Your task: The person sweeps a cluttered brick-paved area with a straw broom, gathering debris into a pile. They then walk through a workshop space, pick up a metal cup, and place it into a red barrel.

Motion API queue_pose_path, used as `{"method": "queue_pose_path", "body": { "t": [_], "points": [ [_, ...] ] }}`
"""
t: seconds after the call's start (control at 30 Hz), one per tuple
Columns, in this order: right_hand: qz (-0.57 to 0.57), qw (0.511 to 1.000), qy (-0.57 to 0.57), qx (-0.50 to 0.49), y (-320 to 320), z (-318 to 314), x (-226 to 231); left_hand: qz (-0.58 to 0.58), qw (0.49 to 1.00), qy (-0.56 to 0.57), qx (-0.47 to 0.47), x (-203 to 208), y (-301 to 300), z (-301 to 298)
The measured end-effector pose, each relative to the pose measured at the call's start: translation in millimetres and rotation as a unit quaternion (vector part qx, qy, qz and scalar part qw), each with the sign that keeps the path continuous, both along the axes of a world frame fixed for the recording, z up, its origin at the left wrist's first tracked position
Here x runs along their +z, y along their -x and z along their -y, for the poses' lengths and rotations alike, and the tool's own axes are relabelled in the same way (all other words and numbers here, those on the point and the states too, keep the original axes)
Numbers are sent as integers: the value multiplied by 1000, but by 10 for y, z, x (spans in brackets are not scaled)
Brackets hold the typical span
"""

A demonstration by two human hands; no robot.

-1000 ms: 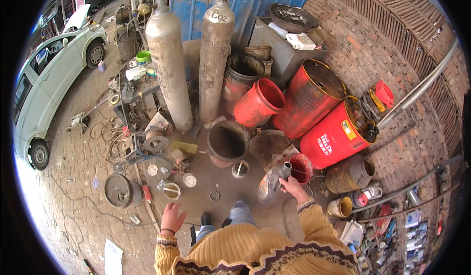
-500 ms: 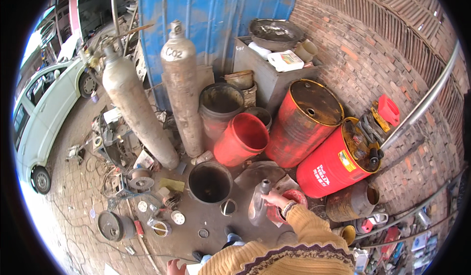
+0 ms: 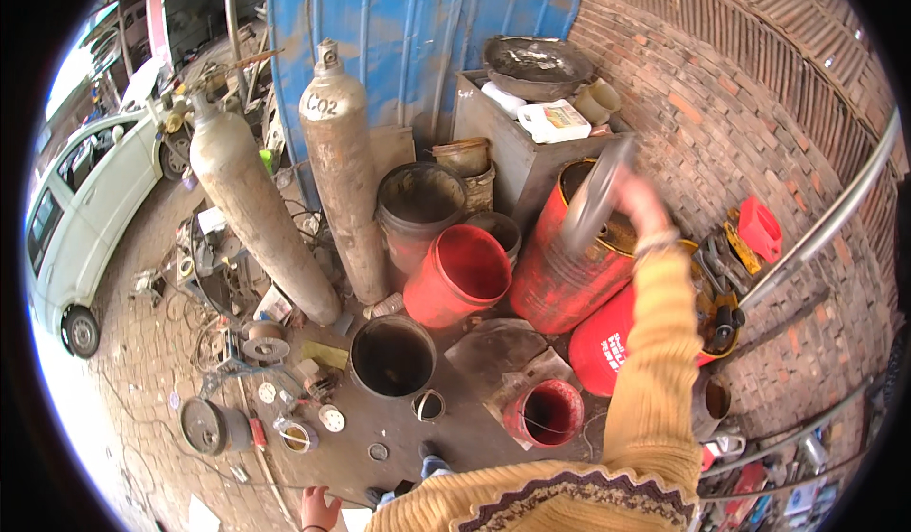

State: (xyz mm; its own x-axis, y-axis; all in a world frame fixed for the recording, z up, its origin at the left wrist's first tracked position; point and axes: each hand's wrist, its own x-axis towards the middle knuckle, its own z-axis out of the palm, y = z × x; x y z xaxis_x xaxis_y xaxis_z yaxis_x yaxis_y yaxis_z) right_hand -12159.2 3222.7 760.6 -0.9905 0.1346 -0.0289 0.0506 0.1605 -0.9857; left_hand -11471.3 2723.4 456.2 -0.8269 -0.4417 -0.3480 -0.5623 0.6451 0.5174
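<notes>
My right hand [image 3: 641,207] is raised at the end of an outstretched arm, closed on a grey plastic bottle [image 3: 596,200]. Both are smeared by motion. They are over the rusty red oil drum [image 3: 569,280] and hide part of its yellow-rimmed top. A second red drum [image 3: 600,347] stands just right of it, partly covered by my sleeve. At the lower edge my left hand [image 3: 320,510] holds nothing, its fingers apart. A small red bucket [image 3: 546,414] is on the ground below the drums.
Two tall gas cylinders [image 3: 346,171] stand left of a red tub [image 3: 455,280]. Black buckets [image 3: 392,356] and scattered metal parts cover the ground. A grey cabinet [image 3: 517,143] carries a basin [image 3: 536,65] and a white jug [image 3: 553,121]. A metal pipe [image 3: 835,209] slants across the right.
My right hand has lifted the bottle from beside the small red bucket up over the rusty drum. My left hand has shifted slightly left and up.
</notes>
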Motion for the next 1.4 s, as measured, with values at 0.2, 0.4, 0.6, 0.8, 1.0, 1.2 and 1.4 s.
{"method": "queue_pose_path", "body": {
  "t": [0.2, 0.4, 0.6, 0.8, 1.0, 1.2, 1.4],
  "points": [
    [-421, 892, 34, -160, 229, 239, 1990, -3, 993, -1, 116, 61, -84, -430],
    [-284, 946, 106, 116, -661, 1160, 437, -12, 991, -22, 129, 19, -454, -604],
    [-14, 957, 164, 239, -1742, 1961, -1074, -76, 973, 4, 217, 134, -995, -782],
    [189, 873, 156, 422, -3417, 2912, -2190, -69, 954, -31, 290, 146, -1858, -1235],
    [446, 702, 18, 554, -6060, 3718, -2895, -203, 864, -3, 461, 212, -2496, -1831],
    [686, 406, 56, 600, -8188, 4095, -2793, -287, 767, -20, 574, 263, -3053, -2189],
    [691, 340, -32, 637, -9200, 4173, -2721, -327, 605, -8, 726, 85, -3606, -2455]
  ]
}}
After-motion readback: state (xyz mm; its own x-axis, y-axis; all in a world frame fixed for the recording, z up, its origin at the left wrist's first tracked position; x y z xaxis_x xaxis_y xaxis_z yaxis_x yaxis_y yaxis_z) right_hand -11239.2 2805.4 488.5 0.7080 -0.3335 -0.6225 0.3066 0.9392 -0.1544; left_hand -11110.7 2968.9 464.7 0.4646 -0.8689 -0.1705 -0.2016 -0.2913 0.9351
